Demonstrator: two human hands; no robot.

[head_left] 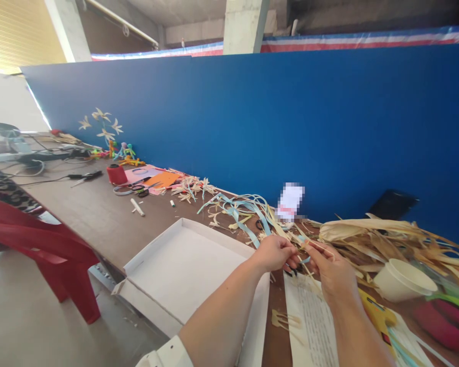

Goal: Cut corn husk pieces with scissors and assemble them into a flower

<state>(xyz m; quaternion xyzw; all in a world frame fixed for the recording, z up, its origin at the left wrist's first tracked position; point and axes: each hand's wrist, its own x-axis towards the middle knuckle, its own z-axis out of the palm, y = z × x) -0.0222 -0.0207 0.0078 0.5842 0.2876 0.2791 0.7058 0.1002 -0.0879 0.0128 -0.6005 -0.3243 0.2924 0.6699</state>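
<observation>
My left hand (275,253) and my right hand (331,270) meet just above the brown table (99,214), fingers pinched together. Between them they grip a thin strip of dried corn husk (304,248) with a bit of light blue strip against it. More light blue and pale strips (245,211) lie tangled just behind my left hand. A heap of dried corn husks (375,239) lies behind my right hand. A printed sheet of paper (313,326) sits under my right wrist.
A shallow white box lid (183,265) lies left of my arms. A white cup (400,280) stands at the right. Farther left are husk flowers (101,125), a red spool (117,174), scissors (86,177), coloured paper (160,179). A red plastic chair (42,250) stands beside the table; a blue wall (290,127) runs behind.
</observation>
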